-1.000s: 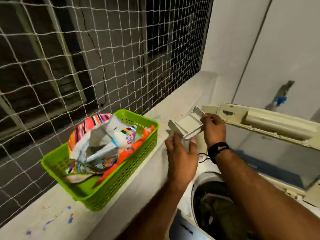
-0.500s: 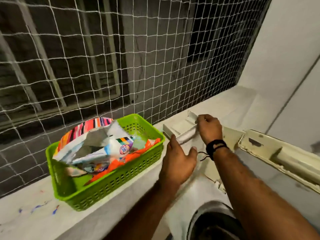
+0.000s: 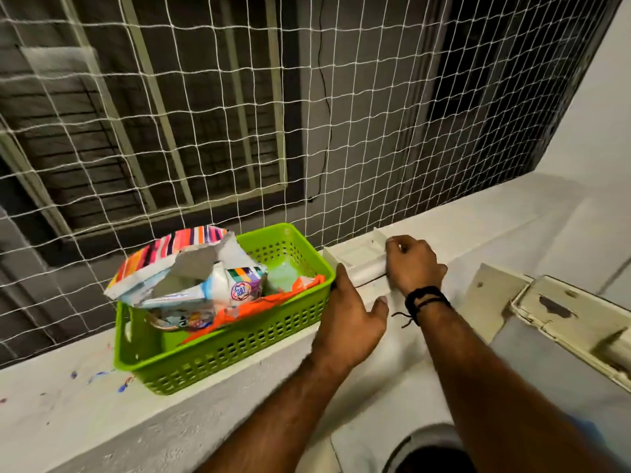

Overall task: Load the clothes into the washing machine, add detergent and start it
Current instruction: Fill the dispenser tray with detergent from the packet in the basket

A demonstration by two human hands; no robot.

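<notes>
A white plastic detergent tray (image 3: pixel 358 259) rests on the white ledge (image 3: pixel 485 227), just right of the green basket (image 3: pixel 239 339). My right hand (image 3: pixel 411 266) grips the tray's right end. My left hand (image 3: pixel 348 322) hovers open beside the basket's right wall, its thumb near the tray's left end. In the basket lie torn detergent packets (image 3: pixel 191 278), one with coloured stripes, and an orange wrapper. The washing machine's raised lid (image 3: pixel 573 322) juts in at the right. A dark sliver of the drum opening (image 3: pixel 433 459) shows at the bottom edge.
White netting (image 3: pixel 307 114) closes off the window behind the ledge. Small paint flecks (image 3: pixel 99 377) mark the ledge left of the basket. A grey wall rises at the right.
The tray has moved from above the machine onto the ledge beside the basket. My left hand has let go of it and opened. The view has swung left, away from the drum.
</notes>
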